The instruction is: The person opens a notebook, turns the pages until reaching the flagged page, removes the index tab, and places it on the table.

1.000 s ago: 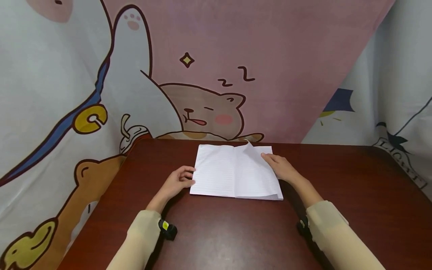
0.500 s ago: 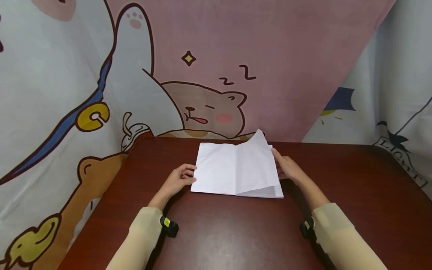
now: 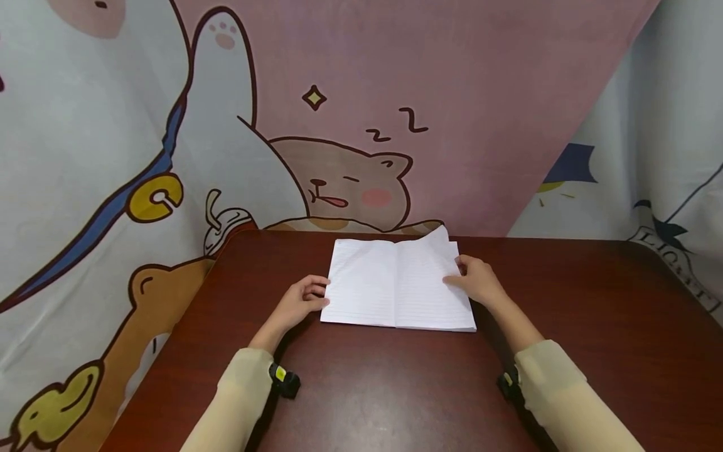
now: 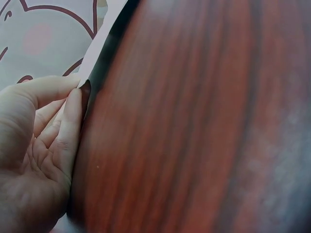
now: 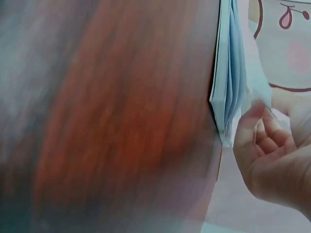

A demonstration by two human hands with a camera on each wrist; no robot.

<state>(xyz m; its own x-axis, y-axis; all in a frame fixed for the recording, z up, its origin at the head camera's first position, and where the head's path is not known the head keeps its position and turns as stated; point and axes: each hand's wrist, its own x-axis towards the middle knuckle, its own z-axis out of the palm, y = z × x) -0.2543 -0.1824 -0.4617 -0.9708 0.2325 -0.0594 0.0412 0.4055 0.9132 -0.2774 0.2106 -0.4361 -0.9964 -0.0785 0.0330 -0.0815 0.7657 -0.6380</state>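
Observation:
An open notebook (image 3: pixel 361 282) with white lined pages lies on the dark wooden table, its spine running away from me. My left hand (image 3: pixel 298 300) pinches its left edge; in the left wrist view, thumb and finger meet over the thin side of the notebook. At the right side, my right hand (image 3: pixel 480 280) has its thumb on top of the page. The right wrist view shows thumb and fingers pinching a loose page (image 5: pixel 257 80) above the thicker stack of sheets (image 5: pixel 233 73). That page's far corner curls up past the notebook's back edge.
Behind the table (image 3: pixel 593 301) hangs a cloth (image 3: pixel 463 125) printed with cartoon animals, meeting its back edge. A black wrist camera (image 3: pixel 287 382) sits at the left sleeve, another camera (image 3: pixel 507 382) at the right one.
The right hand slid off the lifted page to the notebook's right edge, then came back over it with the thumb on top. The page rose, then settled flatter. The left hand stayed in place.

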